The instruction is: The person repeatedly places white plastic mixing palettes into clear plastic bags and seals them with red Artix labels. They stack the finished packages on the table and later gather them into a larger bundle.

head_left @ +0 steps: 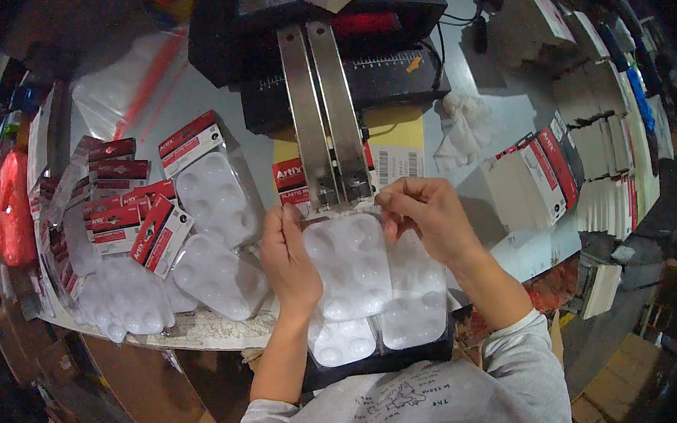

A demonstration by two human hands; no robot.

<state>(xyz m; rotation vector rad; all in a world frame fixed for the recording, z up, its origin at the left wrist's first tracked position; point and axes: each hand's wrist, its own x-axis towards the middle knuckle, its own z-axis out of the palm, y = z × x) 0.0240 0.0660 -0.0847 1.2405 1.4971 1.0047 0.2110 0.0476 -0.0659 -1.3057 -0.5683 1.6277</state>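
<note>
Grey sweatshirt is showing below left hand and right hand, both pinching a palette pack; pale tabletop is stretching beyond them, cardboard lower left.

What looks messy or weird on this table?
A crumpled white cloth or tissue lies beside the black machine; it looks odd because the cards farther right are mostly stacked. On the left, the packed white trays lie in a jumbled heap, tilted different ways. I can't see any spill or clear damage.
</note>
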